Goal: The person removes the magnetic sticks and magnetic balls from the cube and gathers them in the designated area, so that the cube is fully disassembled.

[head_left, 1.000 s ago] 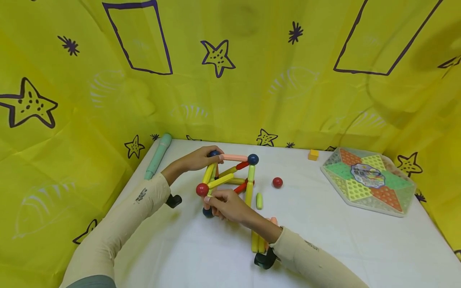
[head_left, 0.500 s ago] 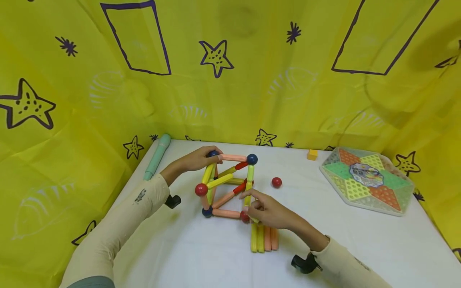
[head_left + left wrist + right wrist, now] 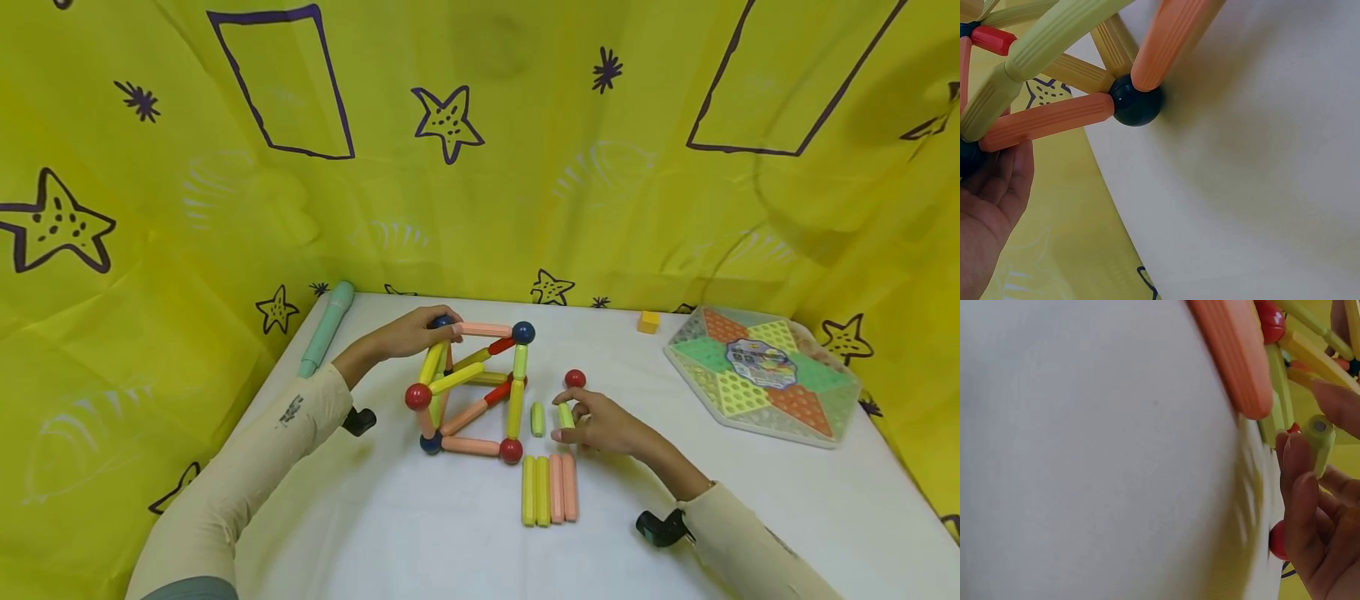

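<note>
A frame of coloured sticks and balls (image 3: 472, 387) stands on the white table (image 3: 420, 533). My left hand (image 3: 447, 328) grips the blue ball (image 3: 443, 320) at its top back corner. The left wrist view shows the palm (image 3: 991, 206) beside a dark ball (image 3: 1136, 100) that joins orange and yellow sticks. To the right of the frame, my right hand (image 3: 561, 420) pinches a short green stick (image 3: 567, 412), which the right wrist view also shows as a short green stick (image 3: 1319, 440) between fingertips. Another short green stick (image 3: 537, 418) lies beside the frame. A loose red ball (image 3: 575, 378) sits just behind the right hand.
Several yellow and orange sticks (image 3: 550, 489) lie side by side in front of the frame. A hexagonal game board (image 3: 765, 375) sits at the right, a yellow cube (image 3: 648, 322) near the back, a teal tube (image 3: 327, 327) at the left edge. Yellow cloth (image 3: 480, 167) walls the table.
My right hand left the frame's front left corner, passed its front right red ball, and moved right; it now pinches a short green stick. The left hand stayed on the top ball.
</note>
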Demonstrator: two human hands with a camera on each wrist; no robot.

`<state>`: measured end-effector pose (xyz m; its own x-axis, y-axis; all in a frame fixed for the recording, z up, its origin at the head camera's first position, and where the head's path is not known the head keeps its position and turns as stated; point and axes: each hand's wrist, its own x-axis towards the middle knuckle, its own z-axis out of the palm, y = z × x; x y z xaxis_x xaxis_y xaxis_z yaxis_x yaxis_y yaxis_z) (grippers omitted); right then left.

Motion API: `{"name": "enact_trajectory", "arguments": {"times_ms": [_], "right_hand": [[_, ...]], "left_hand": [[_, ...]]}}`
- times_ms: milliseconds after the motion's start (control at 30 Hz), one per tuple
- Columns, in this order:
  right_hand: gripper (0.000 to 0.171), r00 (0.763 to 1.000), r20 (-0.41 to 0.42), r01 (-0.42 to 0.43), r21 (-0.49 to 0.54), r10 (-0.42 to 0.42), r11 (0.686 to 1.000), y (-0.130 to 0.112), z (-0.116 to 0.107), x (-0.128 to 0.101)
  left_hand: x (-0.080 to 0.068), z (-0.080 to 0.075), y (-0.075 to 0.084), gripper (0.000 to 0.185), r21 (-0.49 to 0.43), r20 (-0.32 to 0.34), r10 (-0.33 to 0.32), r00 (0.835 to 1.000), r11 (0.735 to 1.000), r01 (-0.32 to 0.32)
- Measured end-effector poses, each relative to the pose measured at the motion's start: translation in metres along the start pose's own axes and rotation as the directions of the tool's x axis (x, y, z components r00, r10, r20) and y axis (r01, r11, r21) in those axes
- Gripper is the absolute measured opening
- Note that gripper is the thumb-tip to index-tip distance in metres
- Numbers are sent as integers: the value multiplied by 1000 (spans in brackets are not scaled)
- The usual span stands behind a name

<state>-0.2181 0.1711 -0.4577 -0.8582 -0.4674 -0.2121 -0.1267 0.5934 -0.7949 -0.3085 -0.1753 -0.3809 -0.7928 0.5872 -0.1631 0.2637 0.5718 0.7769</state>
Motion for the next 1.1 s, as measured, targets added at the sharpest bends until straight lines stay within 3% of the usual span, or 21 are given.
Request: {"name": "enact_trajectory", "arguments": {"times_ms": [200,400,800,1100], "right_hand": [[54,999,-44,-18,-223,8,975,2,3,11],[59,999,-20,-39,-317,34,948,1,4,17],[86,998,69,20,-332,3,943,-1,6,26],[64,998,57,43,-365,-24,930,-7,10,30]], "left_hand": [[1,0,-1,35,9,-4,1,1000,1000,-1],[2,0,-1,35,9,-6,-2,1000,1000,2],[2,1,-2,35,15,-4,-3,1000,1000,3],[2,1,-2,36,42,-11,3,1000,999,-2]]}}
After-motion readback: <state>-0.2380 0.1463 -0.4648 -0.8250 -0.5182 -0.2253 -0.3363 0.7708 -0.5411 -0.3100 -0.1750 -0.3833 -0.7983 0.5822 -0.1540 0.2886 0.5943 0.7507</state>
